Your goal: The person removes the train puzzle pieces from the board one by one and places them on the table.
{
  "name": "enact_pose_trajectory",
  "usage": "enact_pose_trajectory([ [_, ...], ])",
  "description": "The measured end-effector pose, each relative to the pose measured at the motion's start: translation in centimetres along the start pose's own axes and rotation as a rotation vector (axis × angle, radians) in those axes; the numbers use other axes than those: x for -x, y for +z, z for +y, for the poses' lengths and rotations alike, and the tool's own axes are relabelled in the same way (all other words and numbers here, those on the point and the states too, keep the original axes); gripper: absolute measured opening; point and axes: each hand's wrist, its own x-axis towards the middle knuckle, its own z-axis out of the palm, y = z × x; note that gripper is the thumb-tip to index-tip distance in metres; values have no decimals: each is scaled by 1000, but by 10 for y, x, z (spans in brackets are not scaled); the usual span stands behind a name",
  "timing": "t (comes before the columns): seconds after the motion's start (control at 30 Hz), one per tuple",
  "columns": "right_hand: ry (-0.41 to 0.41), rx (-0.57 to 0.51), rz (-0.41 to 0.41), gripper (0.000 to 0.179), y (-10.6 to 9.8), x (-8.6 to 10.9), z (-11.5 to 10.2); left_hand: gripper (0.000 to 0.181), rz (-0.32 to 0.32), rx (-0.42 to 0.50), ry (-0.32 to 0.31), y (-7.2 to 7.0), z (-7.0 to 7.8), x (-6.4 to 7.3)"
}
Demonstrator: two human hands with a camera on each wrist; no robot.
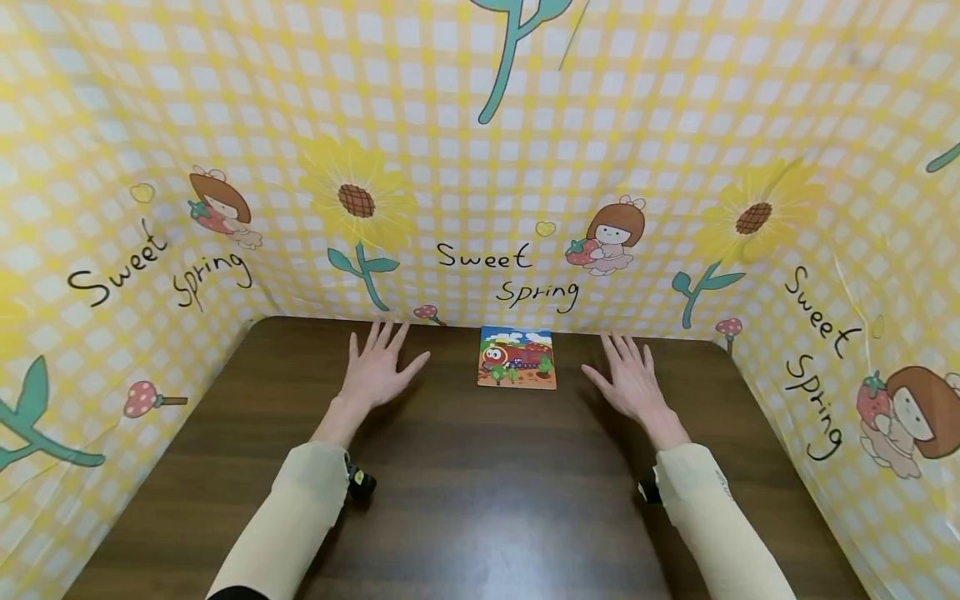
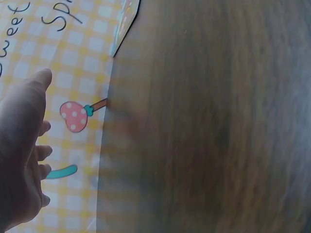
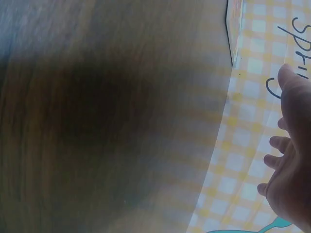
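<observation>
L hand (image 1: 375,375) & R hand (image 1: 630,379) both reach fwd over the dk brown wood-grain table (image 1: 480,467), nr its back edge, backs of hands up. L: fingers straight & spread, thumb out twd ctr; grip released. R: same pose mirrored, thumb pointing in; grip released too. Can't tell if either one touches the tabletop. Cartoon-train picture board (image 1: 517,357) lies btwn them, pic side up, at table's back edge approx mid-width, apart from both, a bit closer to R thumb. Pic: red train w/ a face, green trees, blue sky, white clouds, orange ground. Only a sliver of it shows at top of each wrist view. Behind & on both sides: yellow-white checked cloth (image 1: 465,167) w/ sunflowers, girls holding strawberries, pink spotted mushrooms, "Sweet Spring" lettering. Cream L sleeve (image 1: 300,492) & R sleeve (image 1: 720,517); small blk wrist cam (image 1: 362,482) at L cuff, another, partly hidden, at R cuff.
</observation>
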Motion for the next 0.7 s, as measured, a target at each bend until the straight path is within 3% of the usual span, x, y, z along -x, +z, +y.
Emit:
enact_pose_trajectory([
  [0.4, 29, 5, -35, 86, 12, -4, -4, 90, -16, -6, 41, 21, 26, -9],
  [0.7, 17, -19, -78, 87, 23, -10, -13, 89, -75, 6, 55, 45, 48, -16],
])
